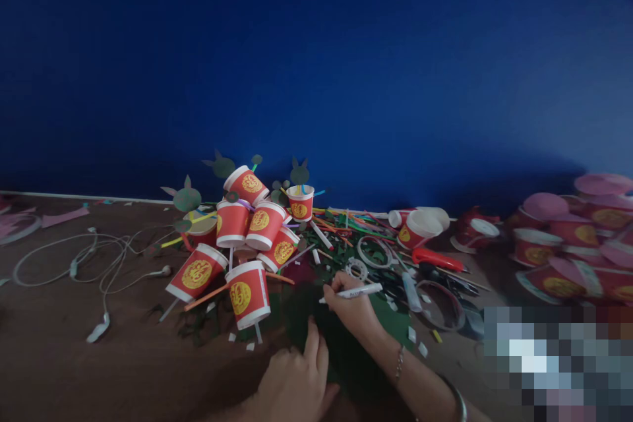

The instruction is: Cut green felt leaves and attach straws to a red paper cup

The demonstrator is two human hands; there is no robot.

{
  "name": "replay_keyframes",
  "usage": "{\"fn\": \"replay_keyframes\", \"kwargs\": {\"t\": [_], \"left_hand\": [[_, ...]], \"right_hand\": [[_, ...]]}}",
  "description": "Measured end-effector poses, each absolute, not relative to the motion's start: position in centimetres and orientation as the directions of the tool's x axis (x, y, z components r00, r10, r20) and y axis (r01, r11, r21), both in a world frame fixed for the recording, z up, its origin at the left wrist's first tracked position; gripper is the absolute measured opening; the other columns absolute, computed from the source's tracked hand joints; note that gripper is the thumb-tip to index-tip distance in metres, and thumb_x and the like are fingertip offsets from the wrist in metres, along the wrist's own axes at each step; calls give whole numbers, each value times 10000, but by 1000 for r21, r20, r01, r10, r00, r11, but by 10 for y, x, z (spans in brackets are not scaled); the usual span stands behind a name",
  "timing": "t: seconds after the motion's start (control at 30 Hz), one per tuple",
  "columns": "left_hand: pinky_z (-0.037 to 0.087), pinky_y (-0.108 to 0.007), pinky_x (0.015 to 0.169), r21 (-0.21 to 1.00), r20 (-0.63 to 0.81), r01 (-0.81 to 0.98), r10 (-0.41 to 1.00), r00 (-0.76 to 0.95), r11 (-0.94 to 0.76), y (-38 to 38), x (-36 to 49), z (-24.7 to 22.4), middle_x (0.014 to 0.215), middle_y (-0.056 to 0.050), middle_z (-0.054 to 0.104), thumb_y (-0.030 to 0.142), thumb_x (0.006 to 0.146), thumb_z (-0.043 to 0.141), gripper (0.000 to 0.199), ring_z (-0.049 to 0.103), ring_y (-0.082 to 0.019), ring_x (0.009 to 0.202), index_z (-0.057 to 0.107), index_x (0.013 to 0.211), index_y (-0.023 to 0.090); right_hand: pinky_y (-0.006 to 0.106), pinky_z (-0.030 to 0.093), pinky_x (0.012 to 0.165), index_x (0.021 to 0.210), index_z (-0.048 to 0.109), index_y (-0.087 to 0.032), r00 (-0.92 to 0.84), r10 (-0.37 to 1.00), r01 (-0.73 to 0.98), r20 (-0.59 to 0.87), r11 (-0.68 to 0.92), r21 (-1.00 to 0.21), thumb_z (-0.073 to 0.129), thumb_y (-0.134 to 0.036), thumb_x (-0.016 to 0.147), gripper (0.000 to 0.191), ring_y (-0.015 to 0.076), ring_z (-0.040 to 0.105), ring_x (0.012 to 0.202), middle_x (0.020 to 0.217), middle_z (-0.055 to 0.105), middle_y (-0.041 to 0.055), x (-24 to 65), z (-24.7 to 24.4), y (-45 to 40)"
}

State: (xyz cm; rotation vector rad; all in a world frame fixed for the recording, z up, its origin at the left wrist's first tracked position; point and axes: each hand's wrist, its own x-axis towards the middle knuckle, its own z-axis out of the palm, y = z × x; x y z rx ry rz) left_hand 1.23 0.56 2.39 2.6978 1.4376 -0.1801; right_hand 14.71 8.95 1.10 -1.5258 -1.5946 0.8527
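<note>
A sheet of dark green paper [390, 336] lies on the table in front of me. My right hand [349, 303] is closed round a white marker pen [364, 291], its tip pointing left and down at the upper part of the sheet. Whether the tip touches the paper I cannot tell. Pressed flat on the sheet's left side is my left hand [297, 376], its fingers stretched forward and nothing in it. Just beyond the left hand stands a red paper cup [248, 295] with a yellow print and a straw below it.
More red cups [232, 223] are heaped behind, some with green rabbit-head cutouts [186, 198]. Straws, tape rings [374, 252], a red-handled cutter [438, 259] and a glue tube [411, 291] lie to the right. White earphones [99, 328] lie left. Pink-topped cups [558, 231] stand far right, before a blue wall [316, 66].
</note>
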Motion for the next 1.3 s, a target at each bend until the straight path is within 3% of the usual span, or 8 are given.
{"fn": "replay_keyframes", "kwargs": {"t": [0.13, 0.3, 0.57, 1.3], "left_hand": [[528, -352, 515, 20, -140, 826, 817, 560, -563, 6, 13, 23, 1283, -293, 439, 410, 796, 507, 561, 655, -254, 652, 458, 1246, 79], [537, -365, 532, 17, -144, 840, 830, 539, -543, 6, 13, 24, 1298, -280, 429, 413, 793, 510, 554, 656, -264, 677, 470, 1239, 87], [542, -367, 528, 15, -138, 834, 825, 549, -552, 6, 13, 28, 1288, -286, 437, 403, 799, 507, 544, 657, -261, 667, 475, 1233, 77], [543, -379, 519, 12, -133, 831, 823, 552, -555, 5, 14, 23, 1259, -284, 471, 414, 798, 501, 557, 655, -264, 654, 469, 1234, 69]], "right_hand": [[202, 287, 395, 544, 375, -219, -27, 999, 373, 37, 45, -927, 509, -334, 735, 261, 87, 381, 378, 384, 425, -65, 149, 13, 89], [193, 282, 419, 565, 406, -205, -100, 989, 431, 110, 143, -891, 557, -246, 667, 187, 83, 367, 455, 483, 414, -65, 148, 16, 89], [203, 224, 430, 533, 379, -202, -101, 992, 512, 71, 113, -852, 520, -233, 683, 208, 81, 298, 460, 457, 339, -75, 146, 15, 87], [192, 235, 423, 542, 433, -187, -147, 985, 546, 85, 153, -824, 561, -232, 678, 192, 75, 333, 457, 467, 402, -67, 143, 16, 86]]}}
